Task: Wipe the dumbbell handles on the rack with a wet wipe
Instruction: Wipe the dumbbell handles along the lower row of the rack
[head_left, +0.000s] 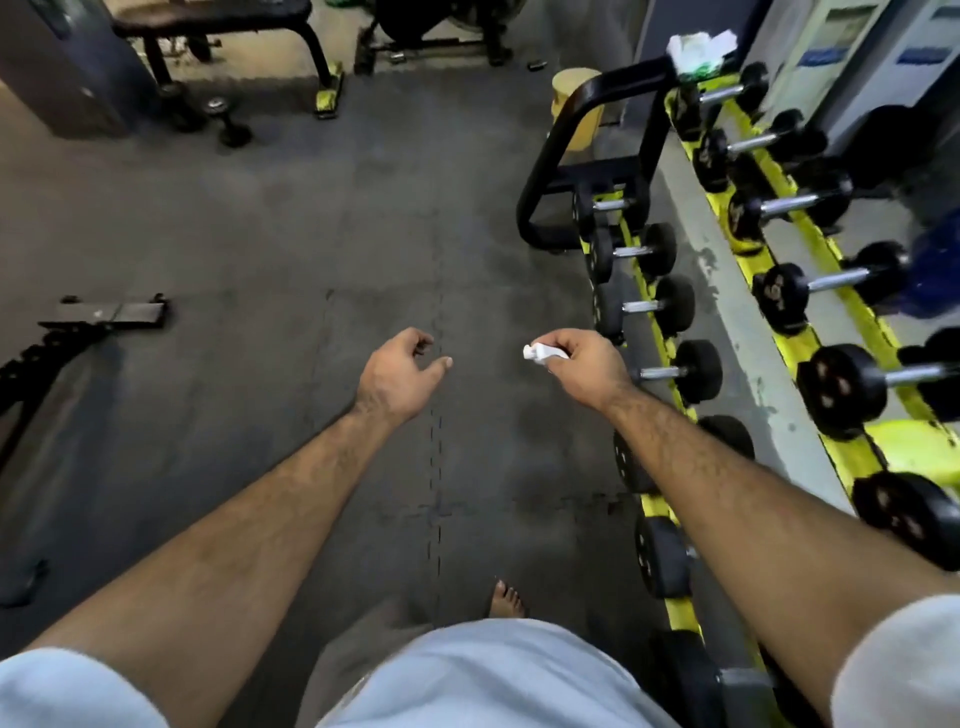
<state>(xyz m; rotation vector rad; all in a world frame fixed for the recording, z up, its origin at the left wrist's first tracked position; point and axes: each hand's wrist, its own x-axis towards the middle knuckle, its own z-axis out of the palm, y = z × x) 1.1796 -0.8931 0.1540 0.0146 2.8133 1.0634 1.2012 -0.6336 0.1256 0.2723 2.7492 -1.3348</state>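
Both bare arms reach out over the floor, the right hand (582, 364) pinching a soft, light wet wipe (543, 353) in its fingers beside the dumbbell rack (670, 343), the left hand (400, 374) loose and holding nothing.

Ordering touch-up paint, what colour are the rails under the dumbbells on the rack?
Bright yellow rails, seen from the head view; the end frame is black.
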